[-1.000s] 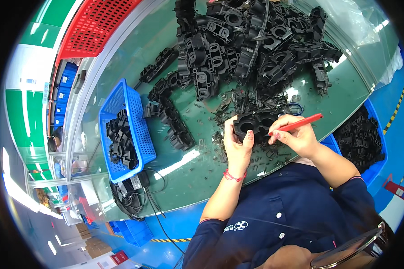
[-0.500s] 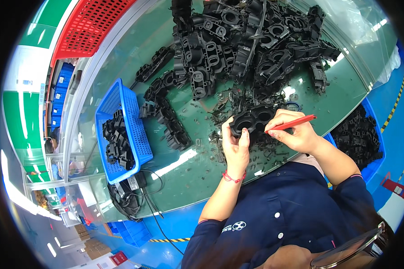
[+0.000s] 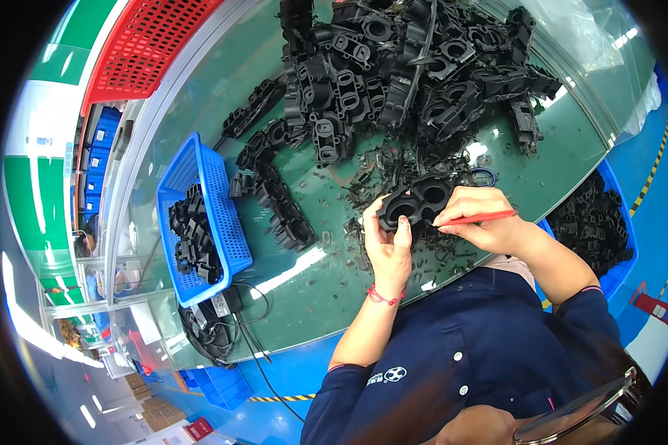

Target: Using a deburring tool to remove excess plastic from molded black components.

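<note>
My left hand (image 3: pixel 390 248) grips a black moulded plastic part (image 3: pixel 417 202) with round openings, thumb on its near face. A slim red-handled tool (image 3: pixel 485 217) is closed in my right hand (image 3: pixel 476 215); its tip meets the part's right edge and is too small to make out. Under and around the part lie black plastic scraps (image 3: pixel 356 245) on the green tabletop (image 3: pixel 297 278). Just beyond my hands rises a big heap of similar black parts (image 3: pixel 364 89).
On the left of the table stands a blue perforated basket (image 3: pixel 234 222) holding black pieces. A row of black parts (image 3: pixel 280 211) lies beside it. Cables and a black device (image 3: pixel 211 322) sit at the near left edge. A blue bin (image 3: pixel 622 222) of black parts stands at the right.
The red tool has swung lower and lies more level, with my right hand turned along with it. My left hand and the part have barely shifted.
</note>
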`<state>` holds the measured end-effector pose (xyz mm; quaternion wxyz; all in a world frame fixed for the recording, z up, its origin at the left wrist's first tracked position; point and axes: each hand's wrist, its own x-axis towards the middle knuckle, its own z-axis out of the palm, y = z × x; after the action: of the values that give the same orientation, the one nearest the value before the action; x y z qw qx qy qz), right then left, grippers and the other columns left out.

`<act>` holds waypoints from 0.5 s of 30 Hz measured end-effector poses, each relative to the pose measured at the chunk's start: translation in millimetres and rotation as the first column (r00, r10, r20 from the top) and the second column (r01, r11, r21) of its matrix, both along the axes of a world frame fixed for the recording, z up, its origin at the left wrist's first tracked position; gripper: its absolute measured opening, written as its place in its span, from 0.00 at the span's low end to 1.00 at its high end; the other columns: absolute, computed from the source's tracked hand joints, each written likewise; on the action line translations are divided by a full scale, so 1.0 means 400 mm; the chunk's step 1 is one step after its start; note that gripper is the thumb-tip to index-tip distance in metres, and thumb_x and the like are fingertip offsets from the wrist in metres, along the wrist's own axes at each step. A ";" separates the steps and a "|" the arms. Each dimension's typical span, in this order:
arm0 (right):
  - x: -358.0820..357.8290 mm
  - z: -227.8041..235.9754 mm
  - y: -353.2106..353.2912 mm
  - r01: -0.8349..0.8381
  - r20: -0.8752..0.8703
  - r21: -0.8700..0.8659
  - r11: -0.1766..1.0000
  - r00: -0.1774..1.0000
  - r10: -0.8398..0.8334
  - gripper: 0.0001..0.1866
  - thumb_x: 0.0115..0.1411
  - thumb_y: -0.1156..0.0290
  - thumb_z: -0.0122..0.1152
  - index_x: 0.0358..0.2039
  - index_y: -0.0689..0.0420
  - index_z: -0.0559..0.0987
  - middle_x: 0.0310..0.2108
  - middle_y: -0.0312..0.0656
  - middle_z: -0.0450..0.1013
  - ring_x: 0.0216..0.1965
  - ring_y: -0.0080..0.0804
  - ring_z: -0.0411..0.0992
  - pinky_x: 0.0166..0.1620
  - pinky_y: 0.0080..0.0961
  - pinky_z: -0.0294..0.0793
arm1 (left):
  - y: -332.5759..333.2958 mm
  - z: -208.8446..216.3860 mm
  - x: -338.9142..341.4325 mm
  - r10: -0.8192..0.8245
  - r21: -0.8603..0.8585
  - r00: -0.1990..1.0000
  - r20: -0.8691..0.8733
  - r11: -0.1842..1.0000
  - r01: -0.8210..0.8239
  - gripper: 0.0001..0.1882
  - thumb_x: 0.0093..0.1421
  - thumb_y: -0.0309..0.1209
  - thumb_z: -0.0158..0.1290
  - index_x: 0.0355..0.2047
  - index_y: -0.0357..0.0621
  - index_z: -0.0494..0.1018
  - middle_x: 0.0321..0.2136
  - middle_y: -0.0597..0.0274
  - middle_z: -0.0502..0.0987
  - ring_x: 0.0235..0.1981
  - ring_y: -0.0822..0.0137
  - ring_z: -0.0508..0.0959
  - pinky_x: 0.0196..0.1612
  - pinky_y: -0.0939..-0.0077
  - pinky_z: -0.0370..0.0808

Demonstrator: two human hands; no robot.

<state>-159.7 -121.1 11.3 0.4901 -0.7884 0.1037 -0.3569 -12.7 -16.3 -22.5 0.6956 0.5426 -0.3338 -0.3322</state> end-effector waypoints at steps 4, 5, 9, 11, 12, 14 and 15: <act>0.008 -0.017 0.001 0.068 0.054 -0.309 0.949 0.997 -0.053 0.08 0.44 0.77 0.63 0.28 0.58 0.78 0.24 0.39 0.72 0.23 0.33 0.70 0.25 0.25 0.70 | 0.002 -0.010 -0.007 0.023 -0.022 0.999 -0.034 0.999 -0.024 0.19 0.58 0.20 0.44 0.51 0.39 0.58 0.42 0.58 0.70 0.40 0.73 0.70 0.44 0.81 0.68; 0.008 -0.019 0.001 0.088 0.063 -0.392 0.916 0.996 -0.069 0.09 0.42 0.76 0.63 0.28 0.58 0.78 0.24 0.39 0.72 0.23 0.33 0.70 0.26 0.25 0.70 | 0.002 -0.017 -0.007 0.026 -0.031 0.999 -0.046 0.999 -0.028 0.19 0.58 0.20 0.45 0.51 0.39 0.58 0.42 0.58 0.69 0.41 0.73 0.70 0.45 0.81 0.68; 0.015 -0.017 0.010 0.221 0.189 -0.636 0.740 0.974 -0.128 0.11 0.38 0.73 0.62 0.27 0.55 0.78 0.23 0.35 0.71 0.23 0.29 0.70 0.26 0.23 0.72 | 0.006 -0.011 -0.018 0.056 -0.079 0.991 -0.118 0.995 -0.065 0.20 0.59 0.20 0.44 0.51 0.40 0.57 0.44 0.58 0.69 0.41 0.72 0.71 0.45 0.77 0.69; 0.015 -0.014 0.008 0.227 0.184 -0.677 0.700 0.973 -0.138 0.12 0.38 0.72 0.63 0.28 0.55 0.78 0.25 0.34 0.70 0.23 0.28 0.70 0.26 0.21 0.72 | 0.006 -0.017 -0.018 0.085 -0.079 0.990 -0.112 0.992 -0.094 0.20 0.59 0.20 0.44 0.52 0.40 0.57 0.44 0.58 0.68 0.40 0.71 0.71 0.45 0.76 0.70; 0.014 -0.010 0.007 0.232 0.181 -0.688 0.688 0.972 -0.148 0.12 0.38 0.72 0.62 0.28 0.54 0.78 0.27 0.34 0.71 0.23 0.27 0.70 0.25 0.20 0.72 | 0.006 -0.013 -0.018 0.084 -0.071 0.990 -0.110 0.993 -0.092 0.20 0.59 0.20 0.45 0.52 0.40 0.57 0.43 0.59 0.68 0.40 0.71 0.71 0.45 0.76 0.70; 0.014 -0.009 0.003 0.202 0.140 -0.716 0.669 0.979 -0.146 0.12 0.38 0.71 0.62 0.28 0.54 0.78 0.30 0.35 0.72 0.23 0.25 0.69 0.25 0.19 0.72 | 0.004 -0.005 -0.018 0.080 -0.051 0.991 -0.106 0.995 -0.085 0.20 0.59 0.20 0.45 0.51 0.41 0.57 0.43 0.59 0.68 0.40 0.71 0.71 0.44 0.77 0.71; 0.012 -0.014 -0.002 0.165 0.102 -0.731 0.662 0.986 -0.134 0.11 0.39 0.71 0.62 0.28 0.53 0.78 0.32 0.36 0.73 0.23 0.25 0.69 0.24 0.18 0.71 | 0.001 -0.007 -0.019 0.093 -0.032 0.990 -0.107 0.995 -0.097 0.19 0.59 0.21 0.45 0.51 0.41 0.57 0.42 0.60 0.68 0.40 0.71 0.71 0.43 0.77 0.71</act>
<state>-155.0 -122.0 5.9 0.1017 -0.9006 0.0059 -0.4226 -20.2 -15.7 -25.2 0.7372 0.5266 -0.2766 -0.3204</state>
